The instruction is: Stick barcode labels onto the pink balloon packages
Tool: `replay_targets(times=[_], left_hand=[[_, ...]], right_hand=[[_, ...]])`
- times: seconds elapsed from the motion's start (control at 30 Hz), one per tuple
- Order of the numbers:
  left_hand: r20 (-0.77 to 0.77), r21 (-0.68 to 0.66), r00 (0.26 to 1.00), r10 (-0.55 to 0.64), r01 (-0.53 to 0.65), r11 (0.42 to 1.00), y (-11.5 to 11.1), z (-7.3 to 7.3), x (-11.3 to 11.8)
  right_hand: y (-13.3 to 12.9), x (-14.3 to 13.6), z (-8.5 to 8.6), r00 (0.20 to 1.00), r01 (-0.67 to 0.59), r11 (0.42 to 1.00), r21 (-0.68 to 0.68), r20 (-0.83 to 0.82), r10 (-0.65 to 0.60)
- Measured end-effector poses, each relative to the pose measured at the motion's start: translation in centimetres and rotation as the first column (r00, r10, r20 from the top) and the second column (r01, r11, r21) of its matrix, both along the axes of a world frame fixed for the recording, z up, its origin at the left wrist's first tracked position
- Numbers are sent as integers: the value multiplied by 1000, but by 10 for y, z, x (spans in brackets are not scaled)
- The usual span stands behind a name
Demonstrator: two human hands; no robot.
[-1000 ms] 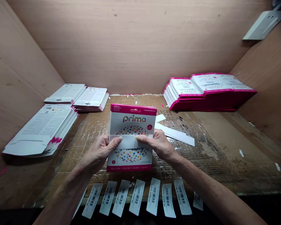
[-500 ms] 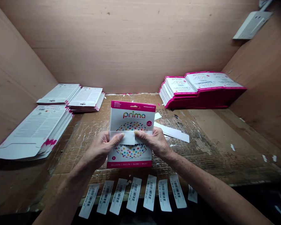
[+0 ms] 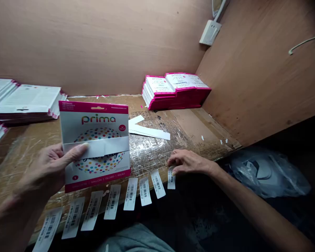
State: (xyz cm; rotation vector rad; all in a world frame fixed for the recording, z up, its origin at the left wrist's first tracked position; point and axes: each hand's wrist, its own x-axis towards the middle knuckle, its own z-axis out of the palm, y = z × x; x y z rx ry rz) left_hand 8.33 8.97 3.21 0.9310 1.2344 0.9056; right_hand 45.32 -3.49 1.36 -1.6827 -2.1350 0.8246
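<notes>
My left hand (image 3: 59, 159) grips a white and pink "prima" balloon packet (image 3: 101, 122), thumb across its front. Around the packet's middle runs a white paper band (image 3: 109, 146). At the table's front edge my right hand (image 3: 187, 162) is closed, its thumb and fingers pinching the top of the rightmost barcode label (image 3: 171, 182). Several more white barcode labels (image 3: 130, 194) hang in a row along that edge, left of this one.
Loose white paper strips (image 3: 151, 132) lie on the tape-covered cardboard tabletop (image 3: 186, 122). Stacked packets (image 3: 178, 87) stand at the back right, with more white packet stacks (image 3: 34, 99) at the left. A clear plastic bag (image 3: 273, 175) sits low on the right.
My right hand has left the packet's band and moved right and down to the last label. The packet stays in my left hand, shifted left. The view has turned right.
</notes>
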Motion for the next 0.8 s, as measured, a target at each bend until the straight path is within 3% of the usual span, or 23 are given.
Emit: replay_targets(times=[0.1,0.17,0.23,0.3,0.37,0.43,0.57,0.8], left_hand=[[60,31,998,-30,28,999,-7,-2,7],[135,64,990,-34,26,998,-10,-1,14],[183,92,982,-42,25,995,-12,2,22],[207,120,978,-38,14,993,-12,4,28],[217,160,976,-34,-1,987,-11,6,32],[213,195,976,-38,-4,981,-10,7,32],[193,232,981,-17,-29,972,-8,4,27],[134,272,991,-28,-9,962,0,-5,17]], right_hand=[[-15,-5,5,999,17,1000,-8,-52,-17],[-10,-16,19,962,65,997,-47,-263,-75],[5,-38,30,829,167,983,-80,-528,-184],[25,-71,35,644,241,965,-100,-727,-236],[46,-108,32,515,260,960,-104,-826,-229],[64,-138,26,453,278,955,-106,-862,-228],[86,-165,16,427,324,939,-114,-869,-252],[100,-170,6,481,360,928,-94,-834,-271]])
